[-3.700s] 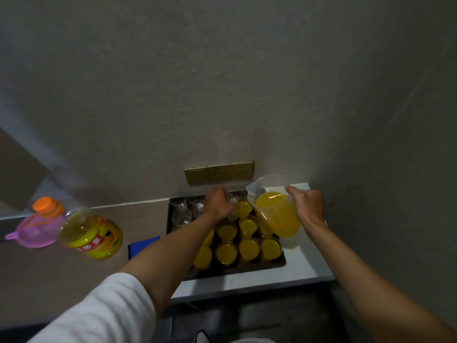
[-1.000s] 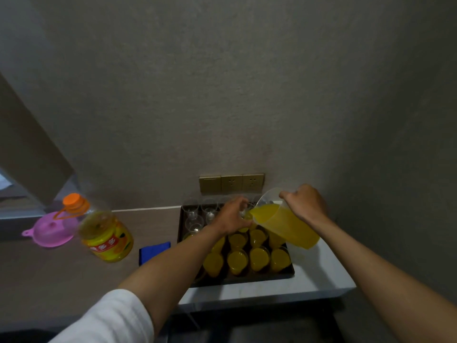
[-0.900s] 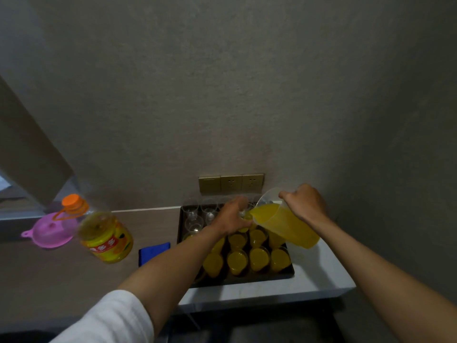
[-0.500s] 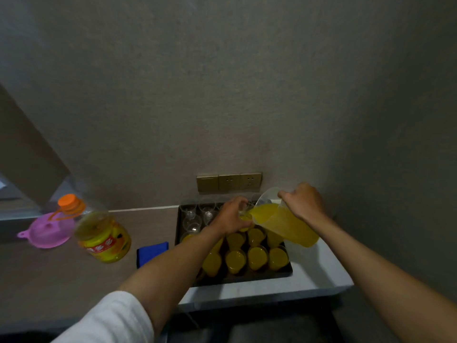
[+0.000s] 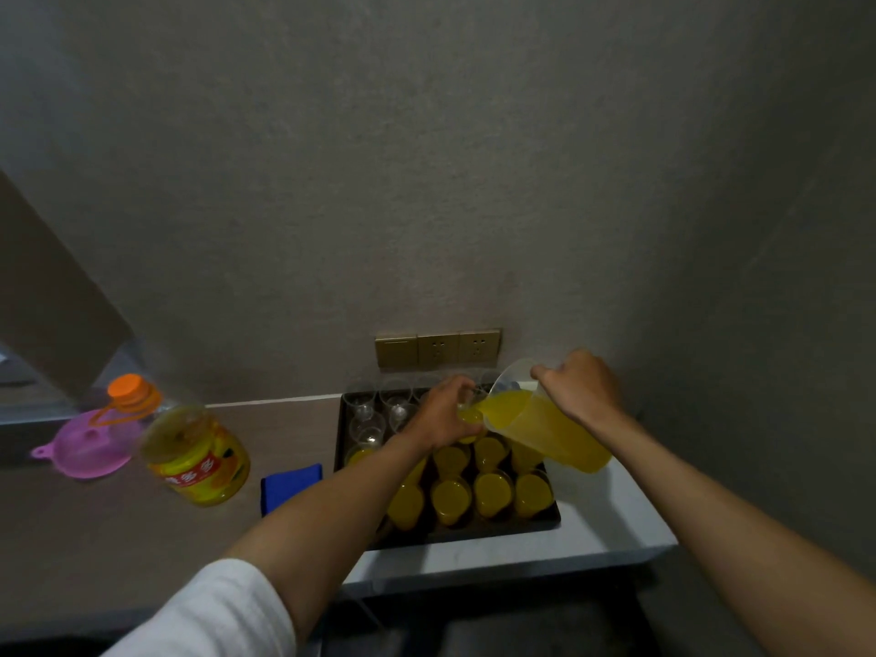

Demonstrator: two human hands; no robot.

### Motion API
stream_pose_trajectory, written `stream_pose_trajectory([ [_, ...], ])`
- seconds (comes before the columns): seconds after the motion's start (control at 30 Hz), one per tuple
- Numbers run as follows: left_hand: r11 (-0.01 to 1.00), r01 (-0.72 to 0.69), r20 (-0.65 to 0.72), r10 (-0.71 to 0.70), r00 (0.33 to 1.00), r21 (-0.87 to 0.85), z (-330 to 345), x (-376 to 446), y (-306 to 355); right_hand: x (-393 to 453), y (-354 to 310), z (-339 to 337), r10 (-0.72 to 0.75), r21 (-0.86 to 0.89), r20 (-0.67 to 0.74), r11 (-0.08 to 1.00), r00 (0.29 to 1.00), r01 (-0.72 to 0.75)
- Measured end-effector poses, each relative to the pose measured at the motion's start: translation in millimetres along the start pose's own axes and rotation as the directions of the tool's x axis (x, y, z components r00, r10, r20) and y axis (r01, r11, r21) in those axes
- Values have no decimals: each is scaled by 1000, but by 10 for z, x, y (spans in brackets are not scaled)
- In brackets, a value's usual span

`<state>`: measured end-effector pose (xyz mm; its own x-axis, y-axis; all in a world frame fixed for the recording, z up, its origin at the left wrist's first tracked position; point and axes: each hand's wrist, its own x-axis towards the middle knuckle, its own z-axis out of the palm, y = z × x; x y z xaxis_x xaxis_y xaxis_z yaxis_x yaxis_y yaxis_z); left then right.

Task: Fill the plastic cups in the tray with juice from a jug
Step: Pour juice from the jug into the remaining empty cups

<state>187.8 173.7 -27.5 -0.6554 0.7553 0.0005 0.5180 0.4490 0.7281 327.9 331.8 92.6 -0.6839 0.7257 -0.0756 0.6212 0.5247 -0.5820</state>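
1. Left of the left hand (image 5: 443, 417), several clear cups (image 5: 367, 426) in the tray (image 5: 467, 533) stand empty.
2. The left hand wraps a cup (image 5: 469, 414) that is filling.
3. The right hand (image 5: 580, 388) grips the tilted jug (image 5: 545, 426), its spout at that cup.
4. Beneath both hands, the full cups (image 5: 490, 490) look done; I judge well over half finished.

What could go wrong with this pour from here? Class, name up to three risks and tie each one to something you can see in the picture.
1. The jug is tipped steeply and still holds much juice; a surge could overflow the small cup that the left hand steadies.
2. The filled cups stand packed together in the tray under the left forearm; lowering it may knock them.
3. The wall sockets sit just behind the tray, so splashes might reach them.
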Motion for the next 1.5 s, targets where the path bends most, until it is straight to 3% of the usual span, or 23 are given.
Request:
stream_pose_trajectory([
  [1.5, 999, 36, 27, -36, 999, -20, 38, 39, -6, 100, 91, 80, 0, 54, -5, 999, 1000, 0],
])
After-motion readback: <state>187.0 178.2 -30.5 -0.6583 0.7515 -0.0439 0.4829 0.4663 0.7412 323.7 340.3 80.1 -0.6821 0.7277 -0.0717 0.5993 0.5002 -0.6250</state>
